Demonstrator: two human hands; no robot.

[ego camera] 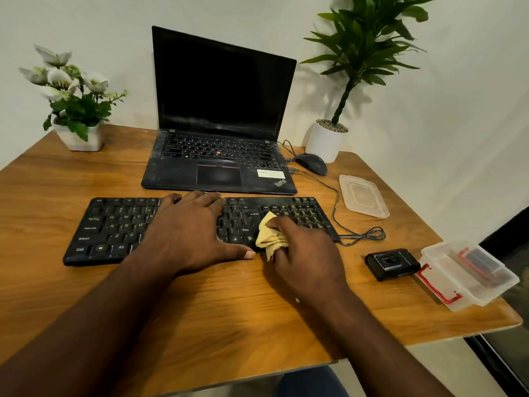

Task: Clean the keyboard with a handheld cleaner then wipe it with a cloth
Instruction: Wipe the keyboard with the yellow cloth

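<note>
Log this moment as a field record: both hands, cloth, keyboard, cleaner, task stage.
left hand: lies flat on the middle of the keyboard, fingers straight
right hand: grips the yellow cloth, bunched, against the keys near Enter and Shift
handheld cleaner: small black unit lying on the table right of the keyboard, beside a clear box, no hand on it
stage: cloth wipe in progress; cleaner set aside
</note>
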